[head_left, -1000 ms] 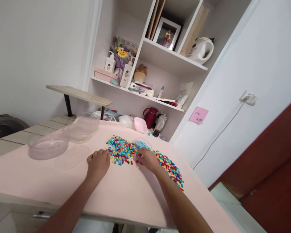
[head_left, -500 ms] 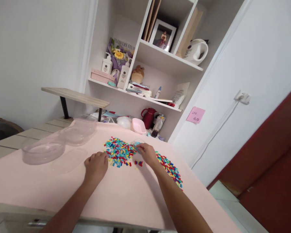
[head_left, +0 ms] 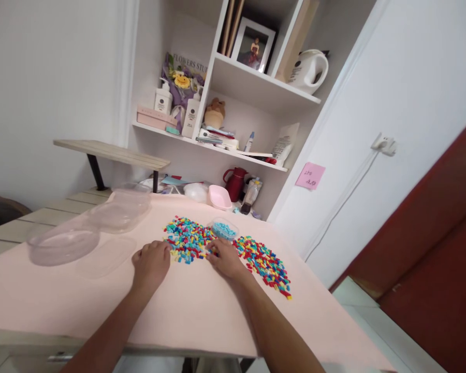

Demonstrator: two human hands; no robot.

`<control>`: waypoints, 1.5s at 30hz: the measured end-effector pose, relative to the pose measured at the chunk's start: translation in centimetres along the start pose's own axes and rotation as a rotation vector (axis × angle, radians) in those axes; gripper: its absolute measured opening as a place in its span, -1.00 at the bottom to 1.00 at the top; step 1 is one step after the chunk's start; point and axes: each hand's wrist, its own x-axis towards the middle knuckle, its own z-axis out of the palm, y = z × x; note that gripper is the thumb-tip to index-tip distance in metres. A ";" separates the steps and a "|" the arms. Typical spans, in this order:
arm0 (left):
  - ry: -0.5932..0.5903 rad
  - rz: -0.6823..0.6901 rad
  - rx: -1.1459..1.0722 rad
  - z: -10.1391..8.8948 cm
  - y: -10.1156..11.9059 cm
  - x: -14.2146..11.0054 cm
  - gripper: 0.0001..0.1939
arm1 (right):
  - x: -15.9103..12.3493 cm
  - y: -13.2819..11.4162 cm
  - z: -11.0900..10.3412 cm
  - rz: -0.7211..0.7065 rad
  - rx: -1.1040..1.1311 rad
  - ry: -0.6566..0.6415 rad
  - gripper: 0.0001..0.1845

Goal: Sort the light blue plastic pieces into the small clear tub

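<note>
A pile of small coloured toy bricks (head_left: 186, 235) lies on the pink table cover. At its left edge rests my left hand (head_left: 152, 263), fingers curled under; whatever they may hold is hidden. My right hand (head_left: 226, 257) reaches to the right side of that pile, thumb and fingers apart over the bricks. Just beyond it stands a clear dish (head_left: 236, 228) with light-blue bricks (head_left: 222, 229) inside. A second spread of mixed bricks (head_left: 264, 261), many of them red, lies right of my right hand.
Clear plastic containers (head_left: 62, 246) and a clear lid (head_left: 107, 255) are on the left. A pink tray (head_left: 219, 198), a red jug (head_left: 236, 182) and a bottle (head_left: 251, 196) stand at the back under the shelves (head_left: 248, 83). A small wooden stand (head_left: 112, 154) rises at the back left.
My right hand has drawn back from the clear dish toward me and left, down to the pile, uncovering the light-blue bricks. My left hand stays by the pile's left edge.
</note>
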 end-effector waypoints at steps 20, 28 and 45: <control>0.006 0.002 -0.017 0.1 -0.3 0.0 -0.65 | 0.5 -0.9 1.9 -0.054 -0.091 0.080 -0.73; 0.000 -0.002 -0.010 0.3 -0.2 0.0 -0.65 | -0.5 -1.2 1.0 -0.092 -0.096 0.100 -0.81; 0.016 0.012 -0.054 0.6 -0.4 0.3 -0.68 | -1.3 0.7 0.3 0.019 -0.142 0.156 -0.82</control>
